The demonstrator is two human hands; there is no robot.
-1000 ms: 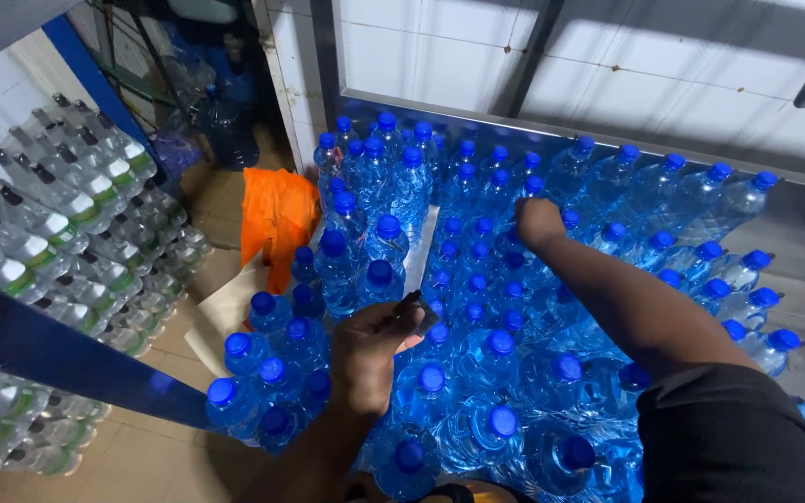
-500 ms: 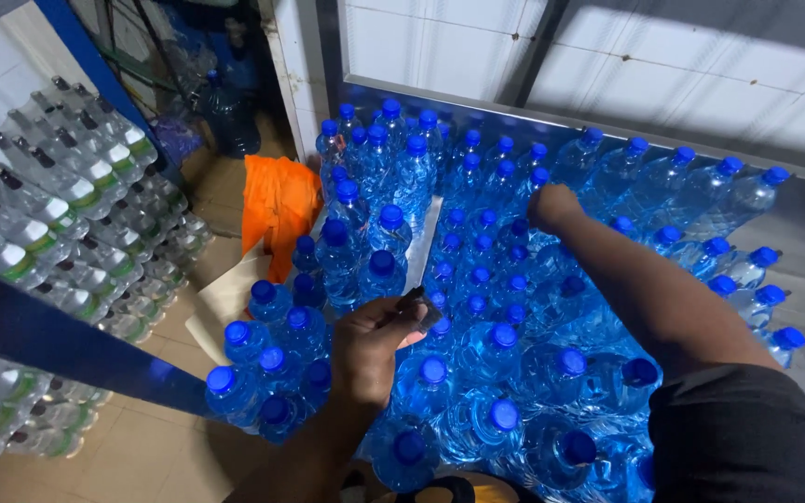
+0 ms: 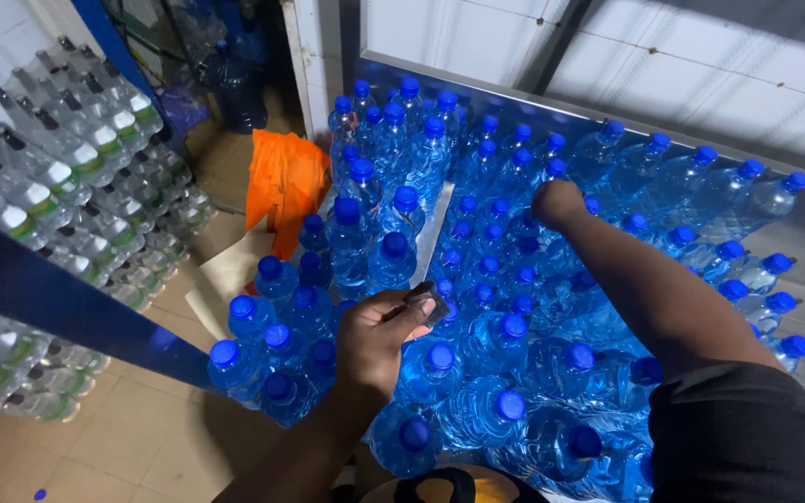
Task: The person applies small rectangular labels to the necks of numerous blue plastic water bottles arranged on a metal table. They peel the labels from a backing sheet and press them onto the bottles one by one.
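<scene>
Tiled floor (image 3: 76,447) carries a dense block of blue-capped water bottles (image 3: 514,326). At its near-left edge, the left hand (image 3: 379,340) has its fingers (image 3: 412,312) pinching a small dark tool (image 3: 430,300). Toward the far edge, the right hand (image 3: 556,203) is curled into a fist among the caps. An orange cloth (image 3: 283,186) lies at the block's left edge.

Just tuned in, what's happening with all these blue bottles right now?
A person leans over a dense batch of blue-capped water bottles. The left hand pinches a small dark object just above the caps, while the right hand reaches farther in and rests among the bottles. An orange cloth lies on the floor beside them.
</scene>
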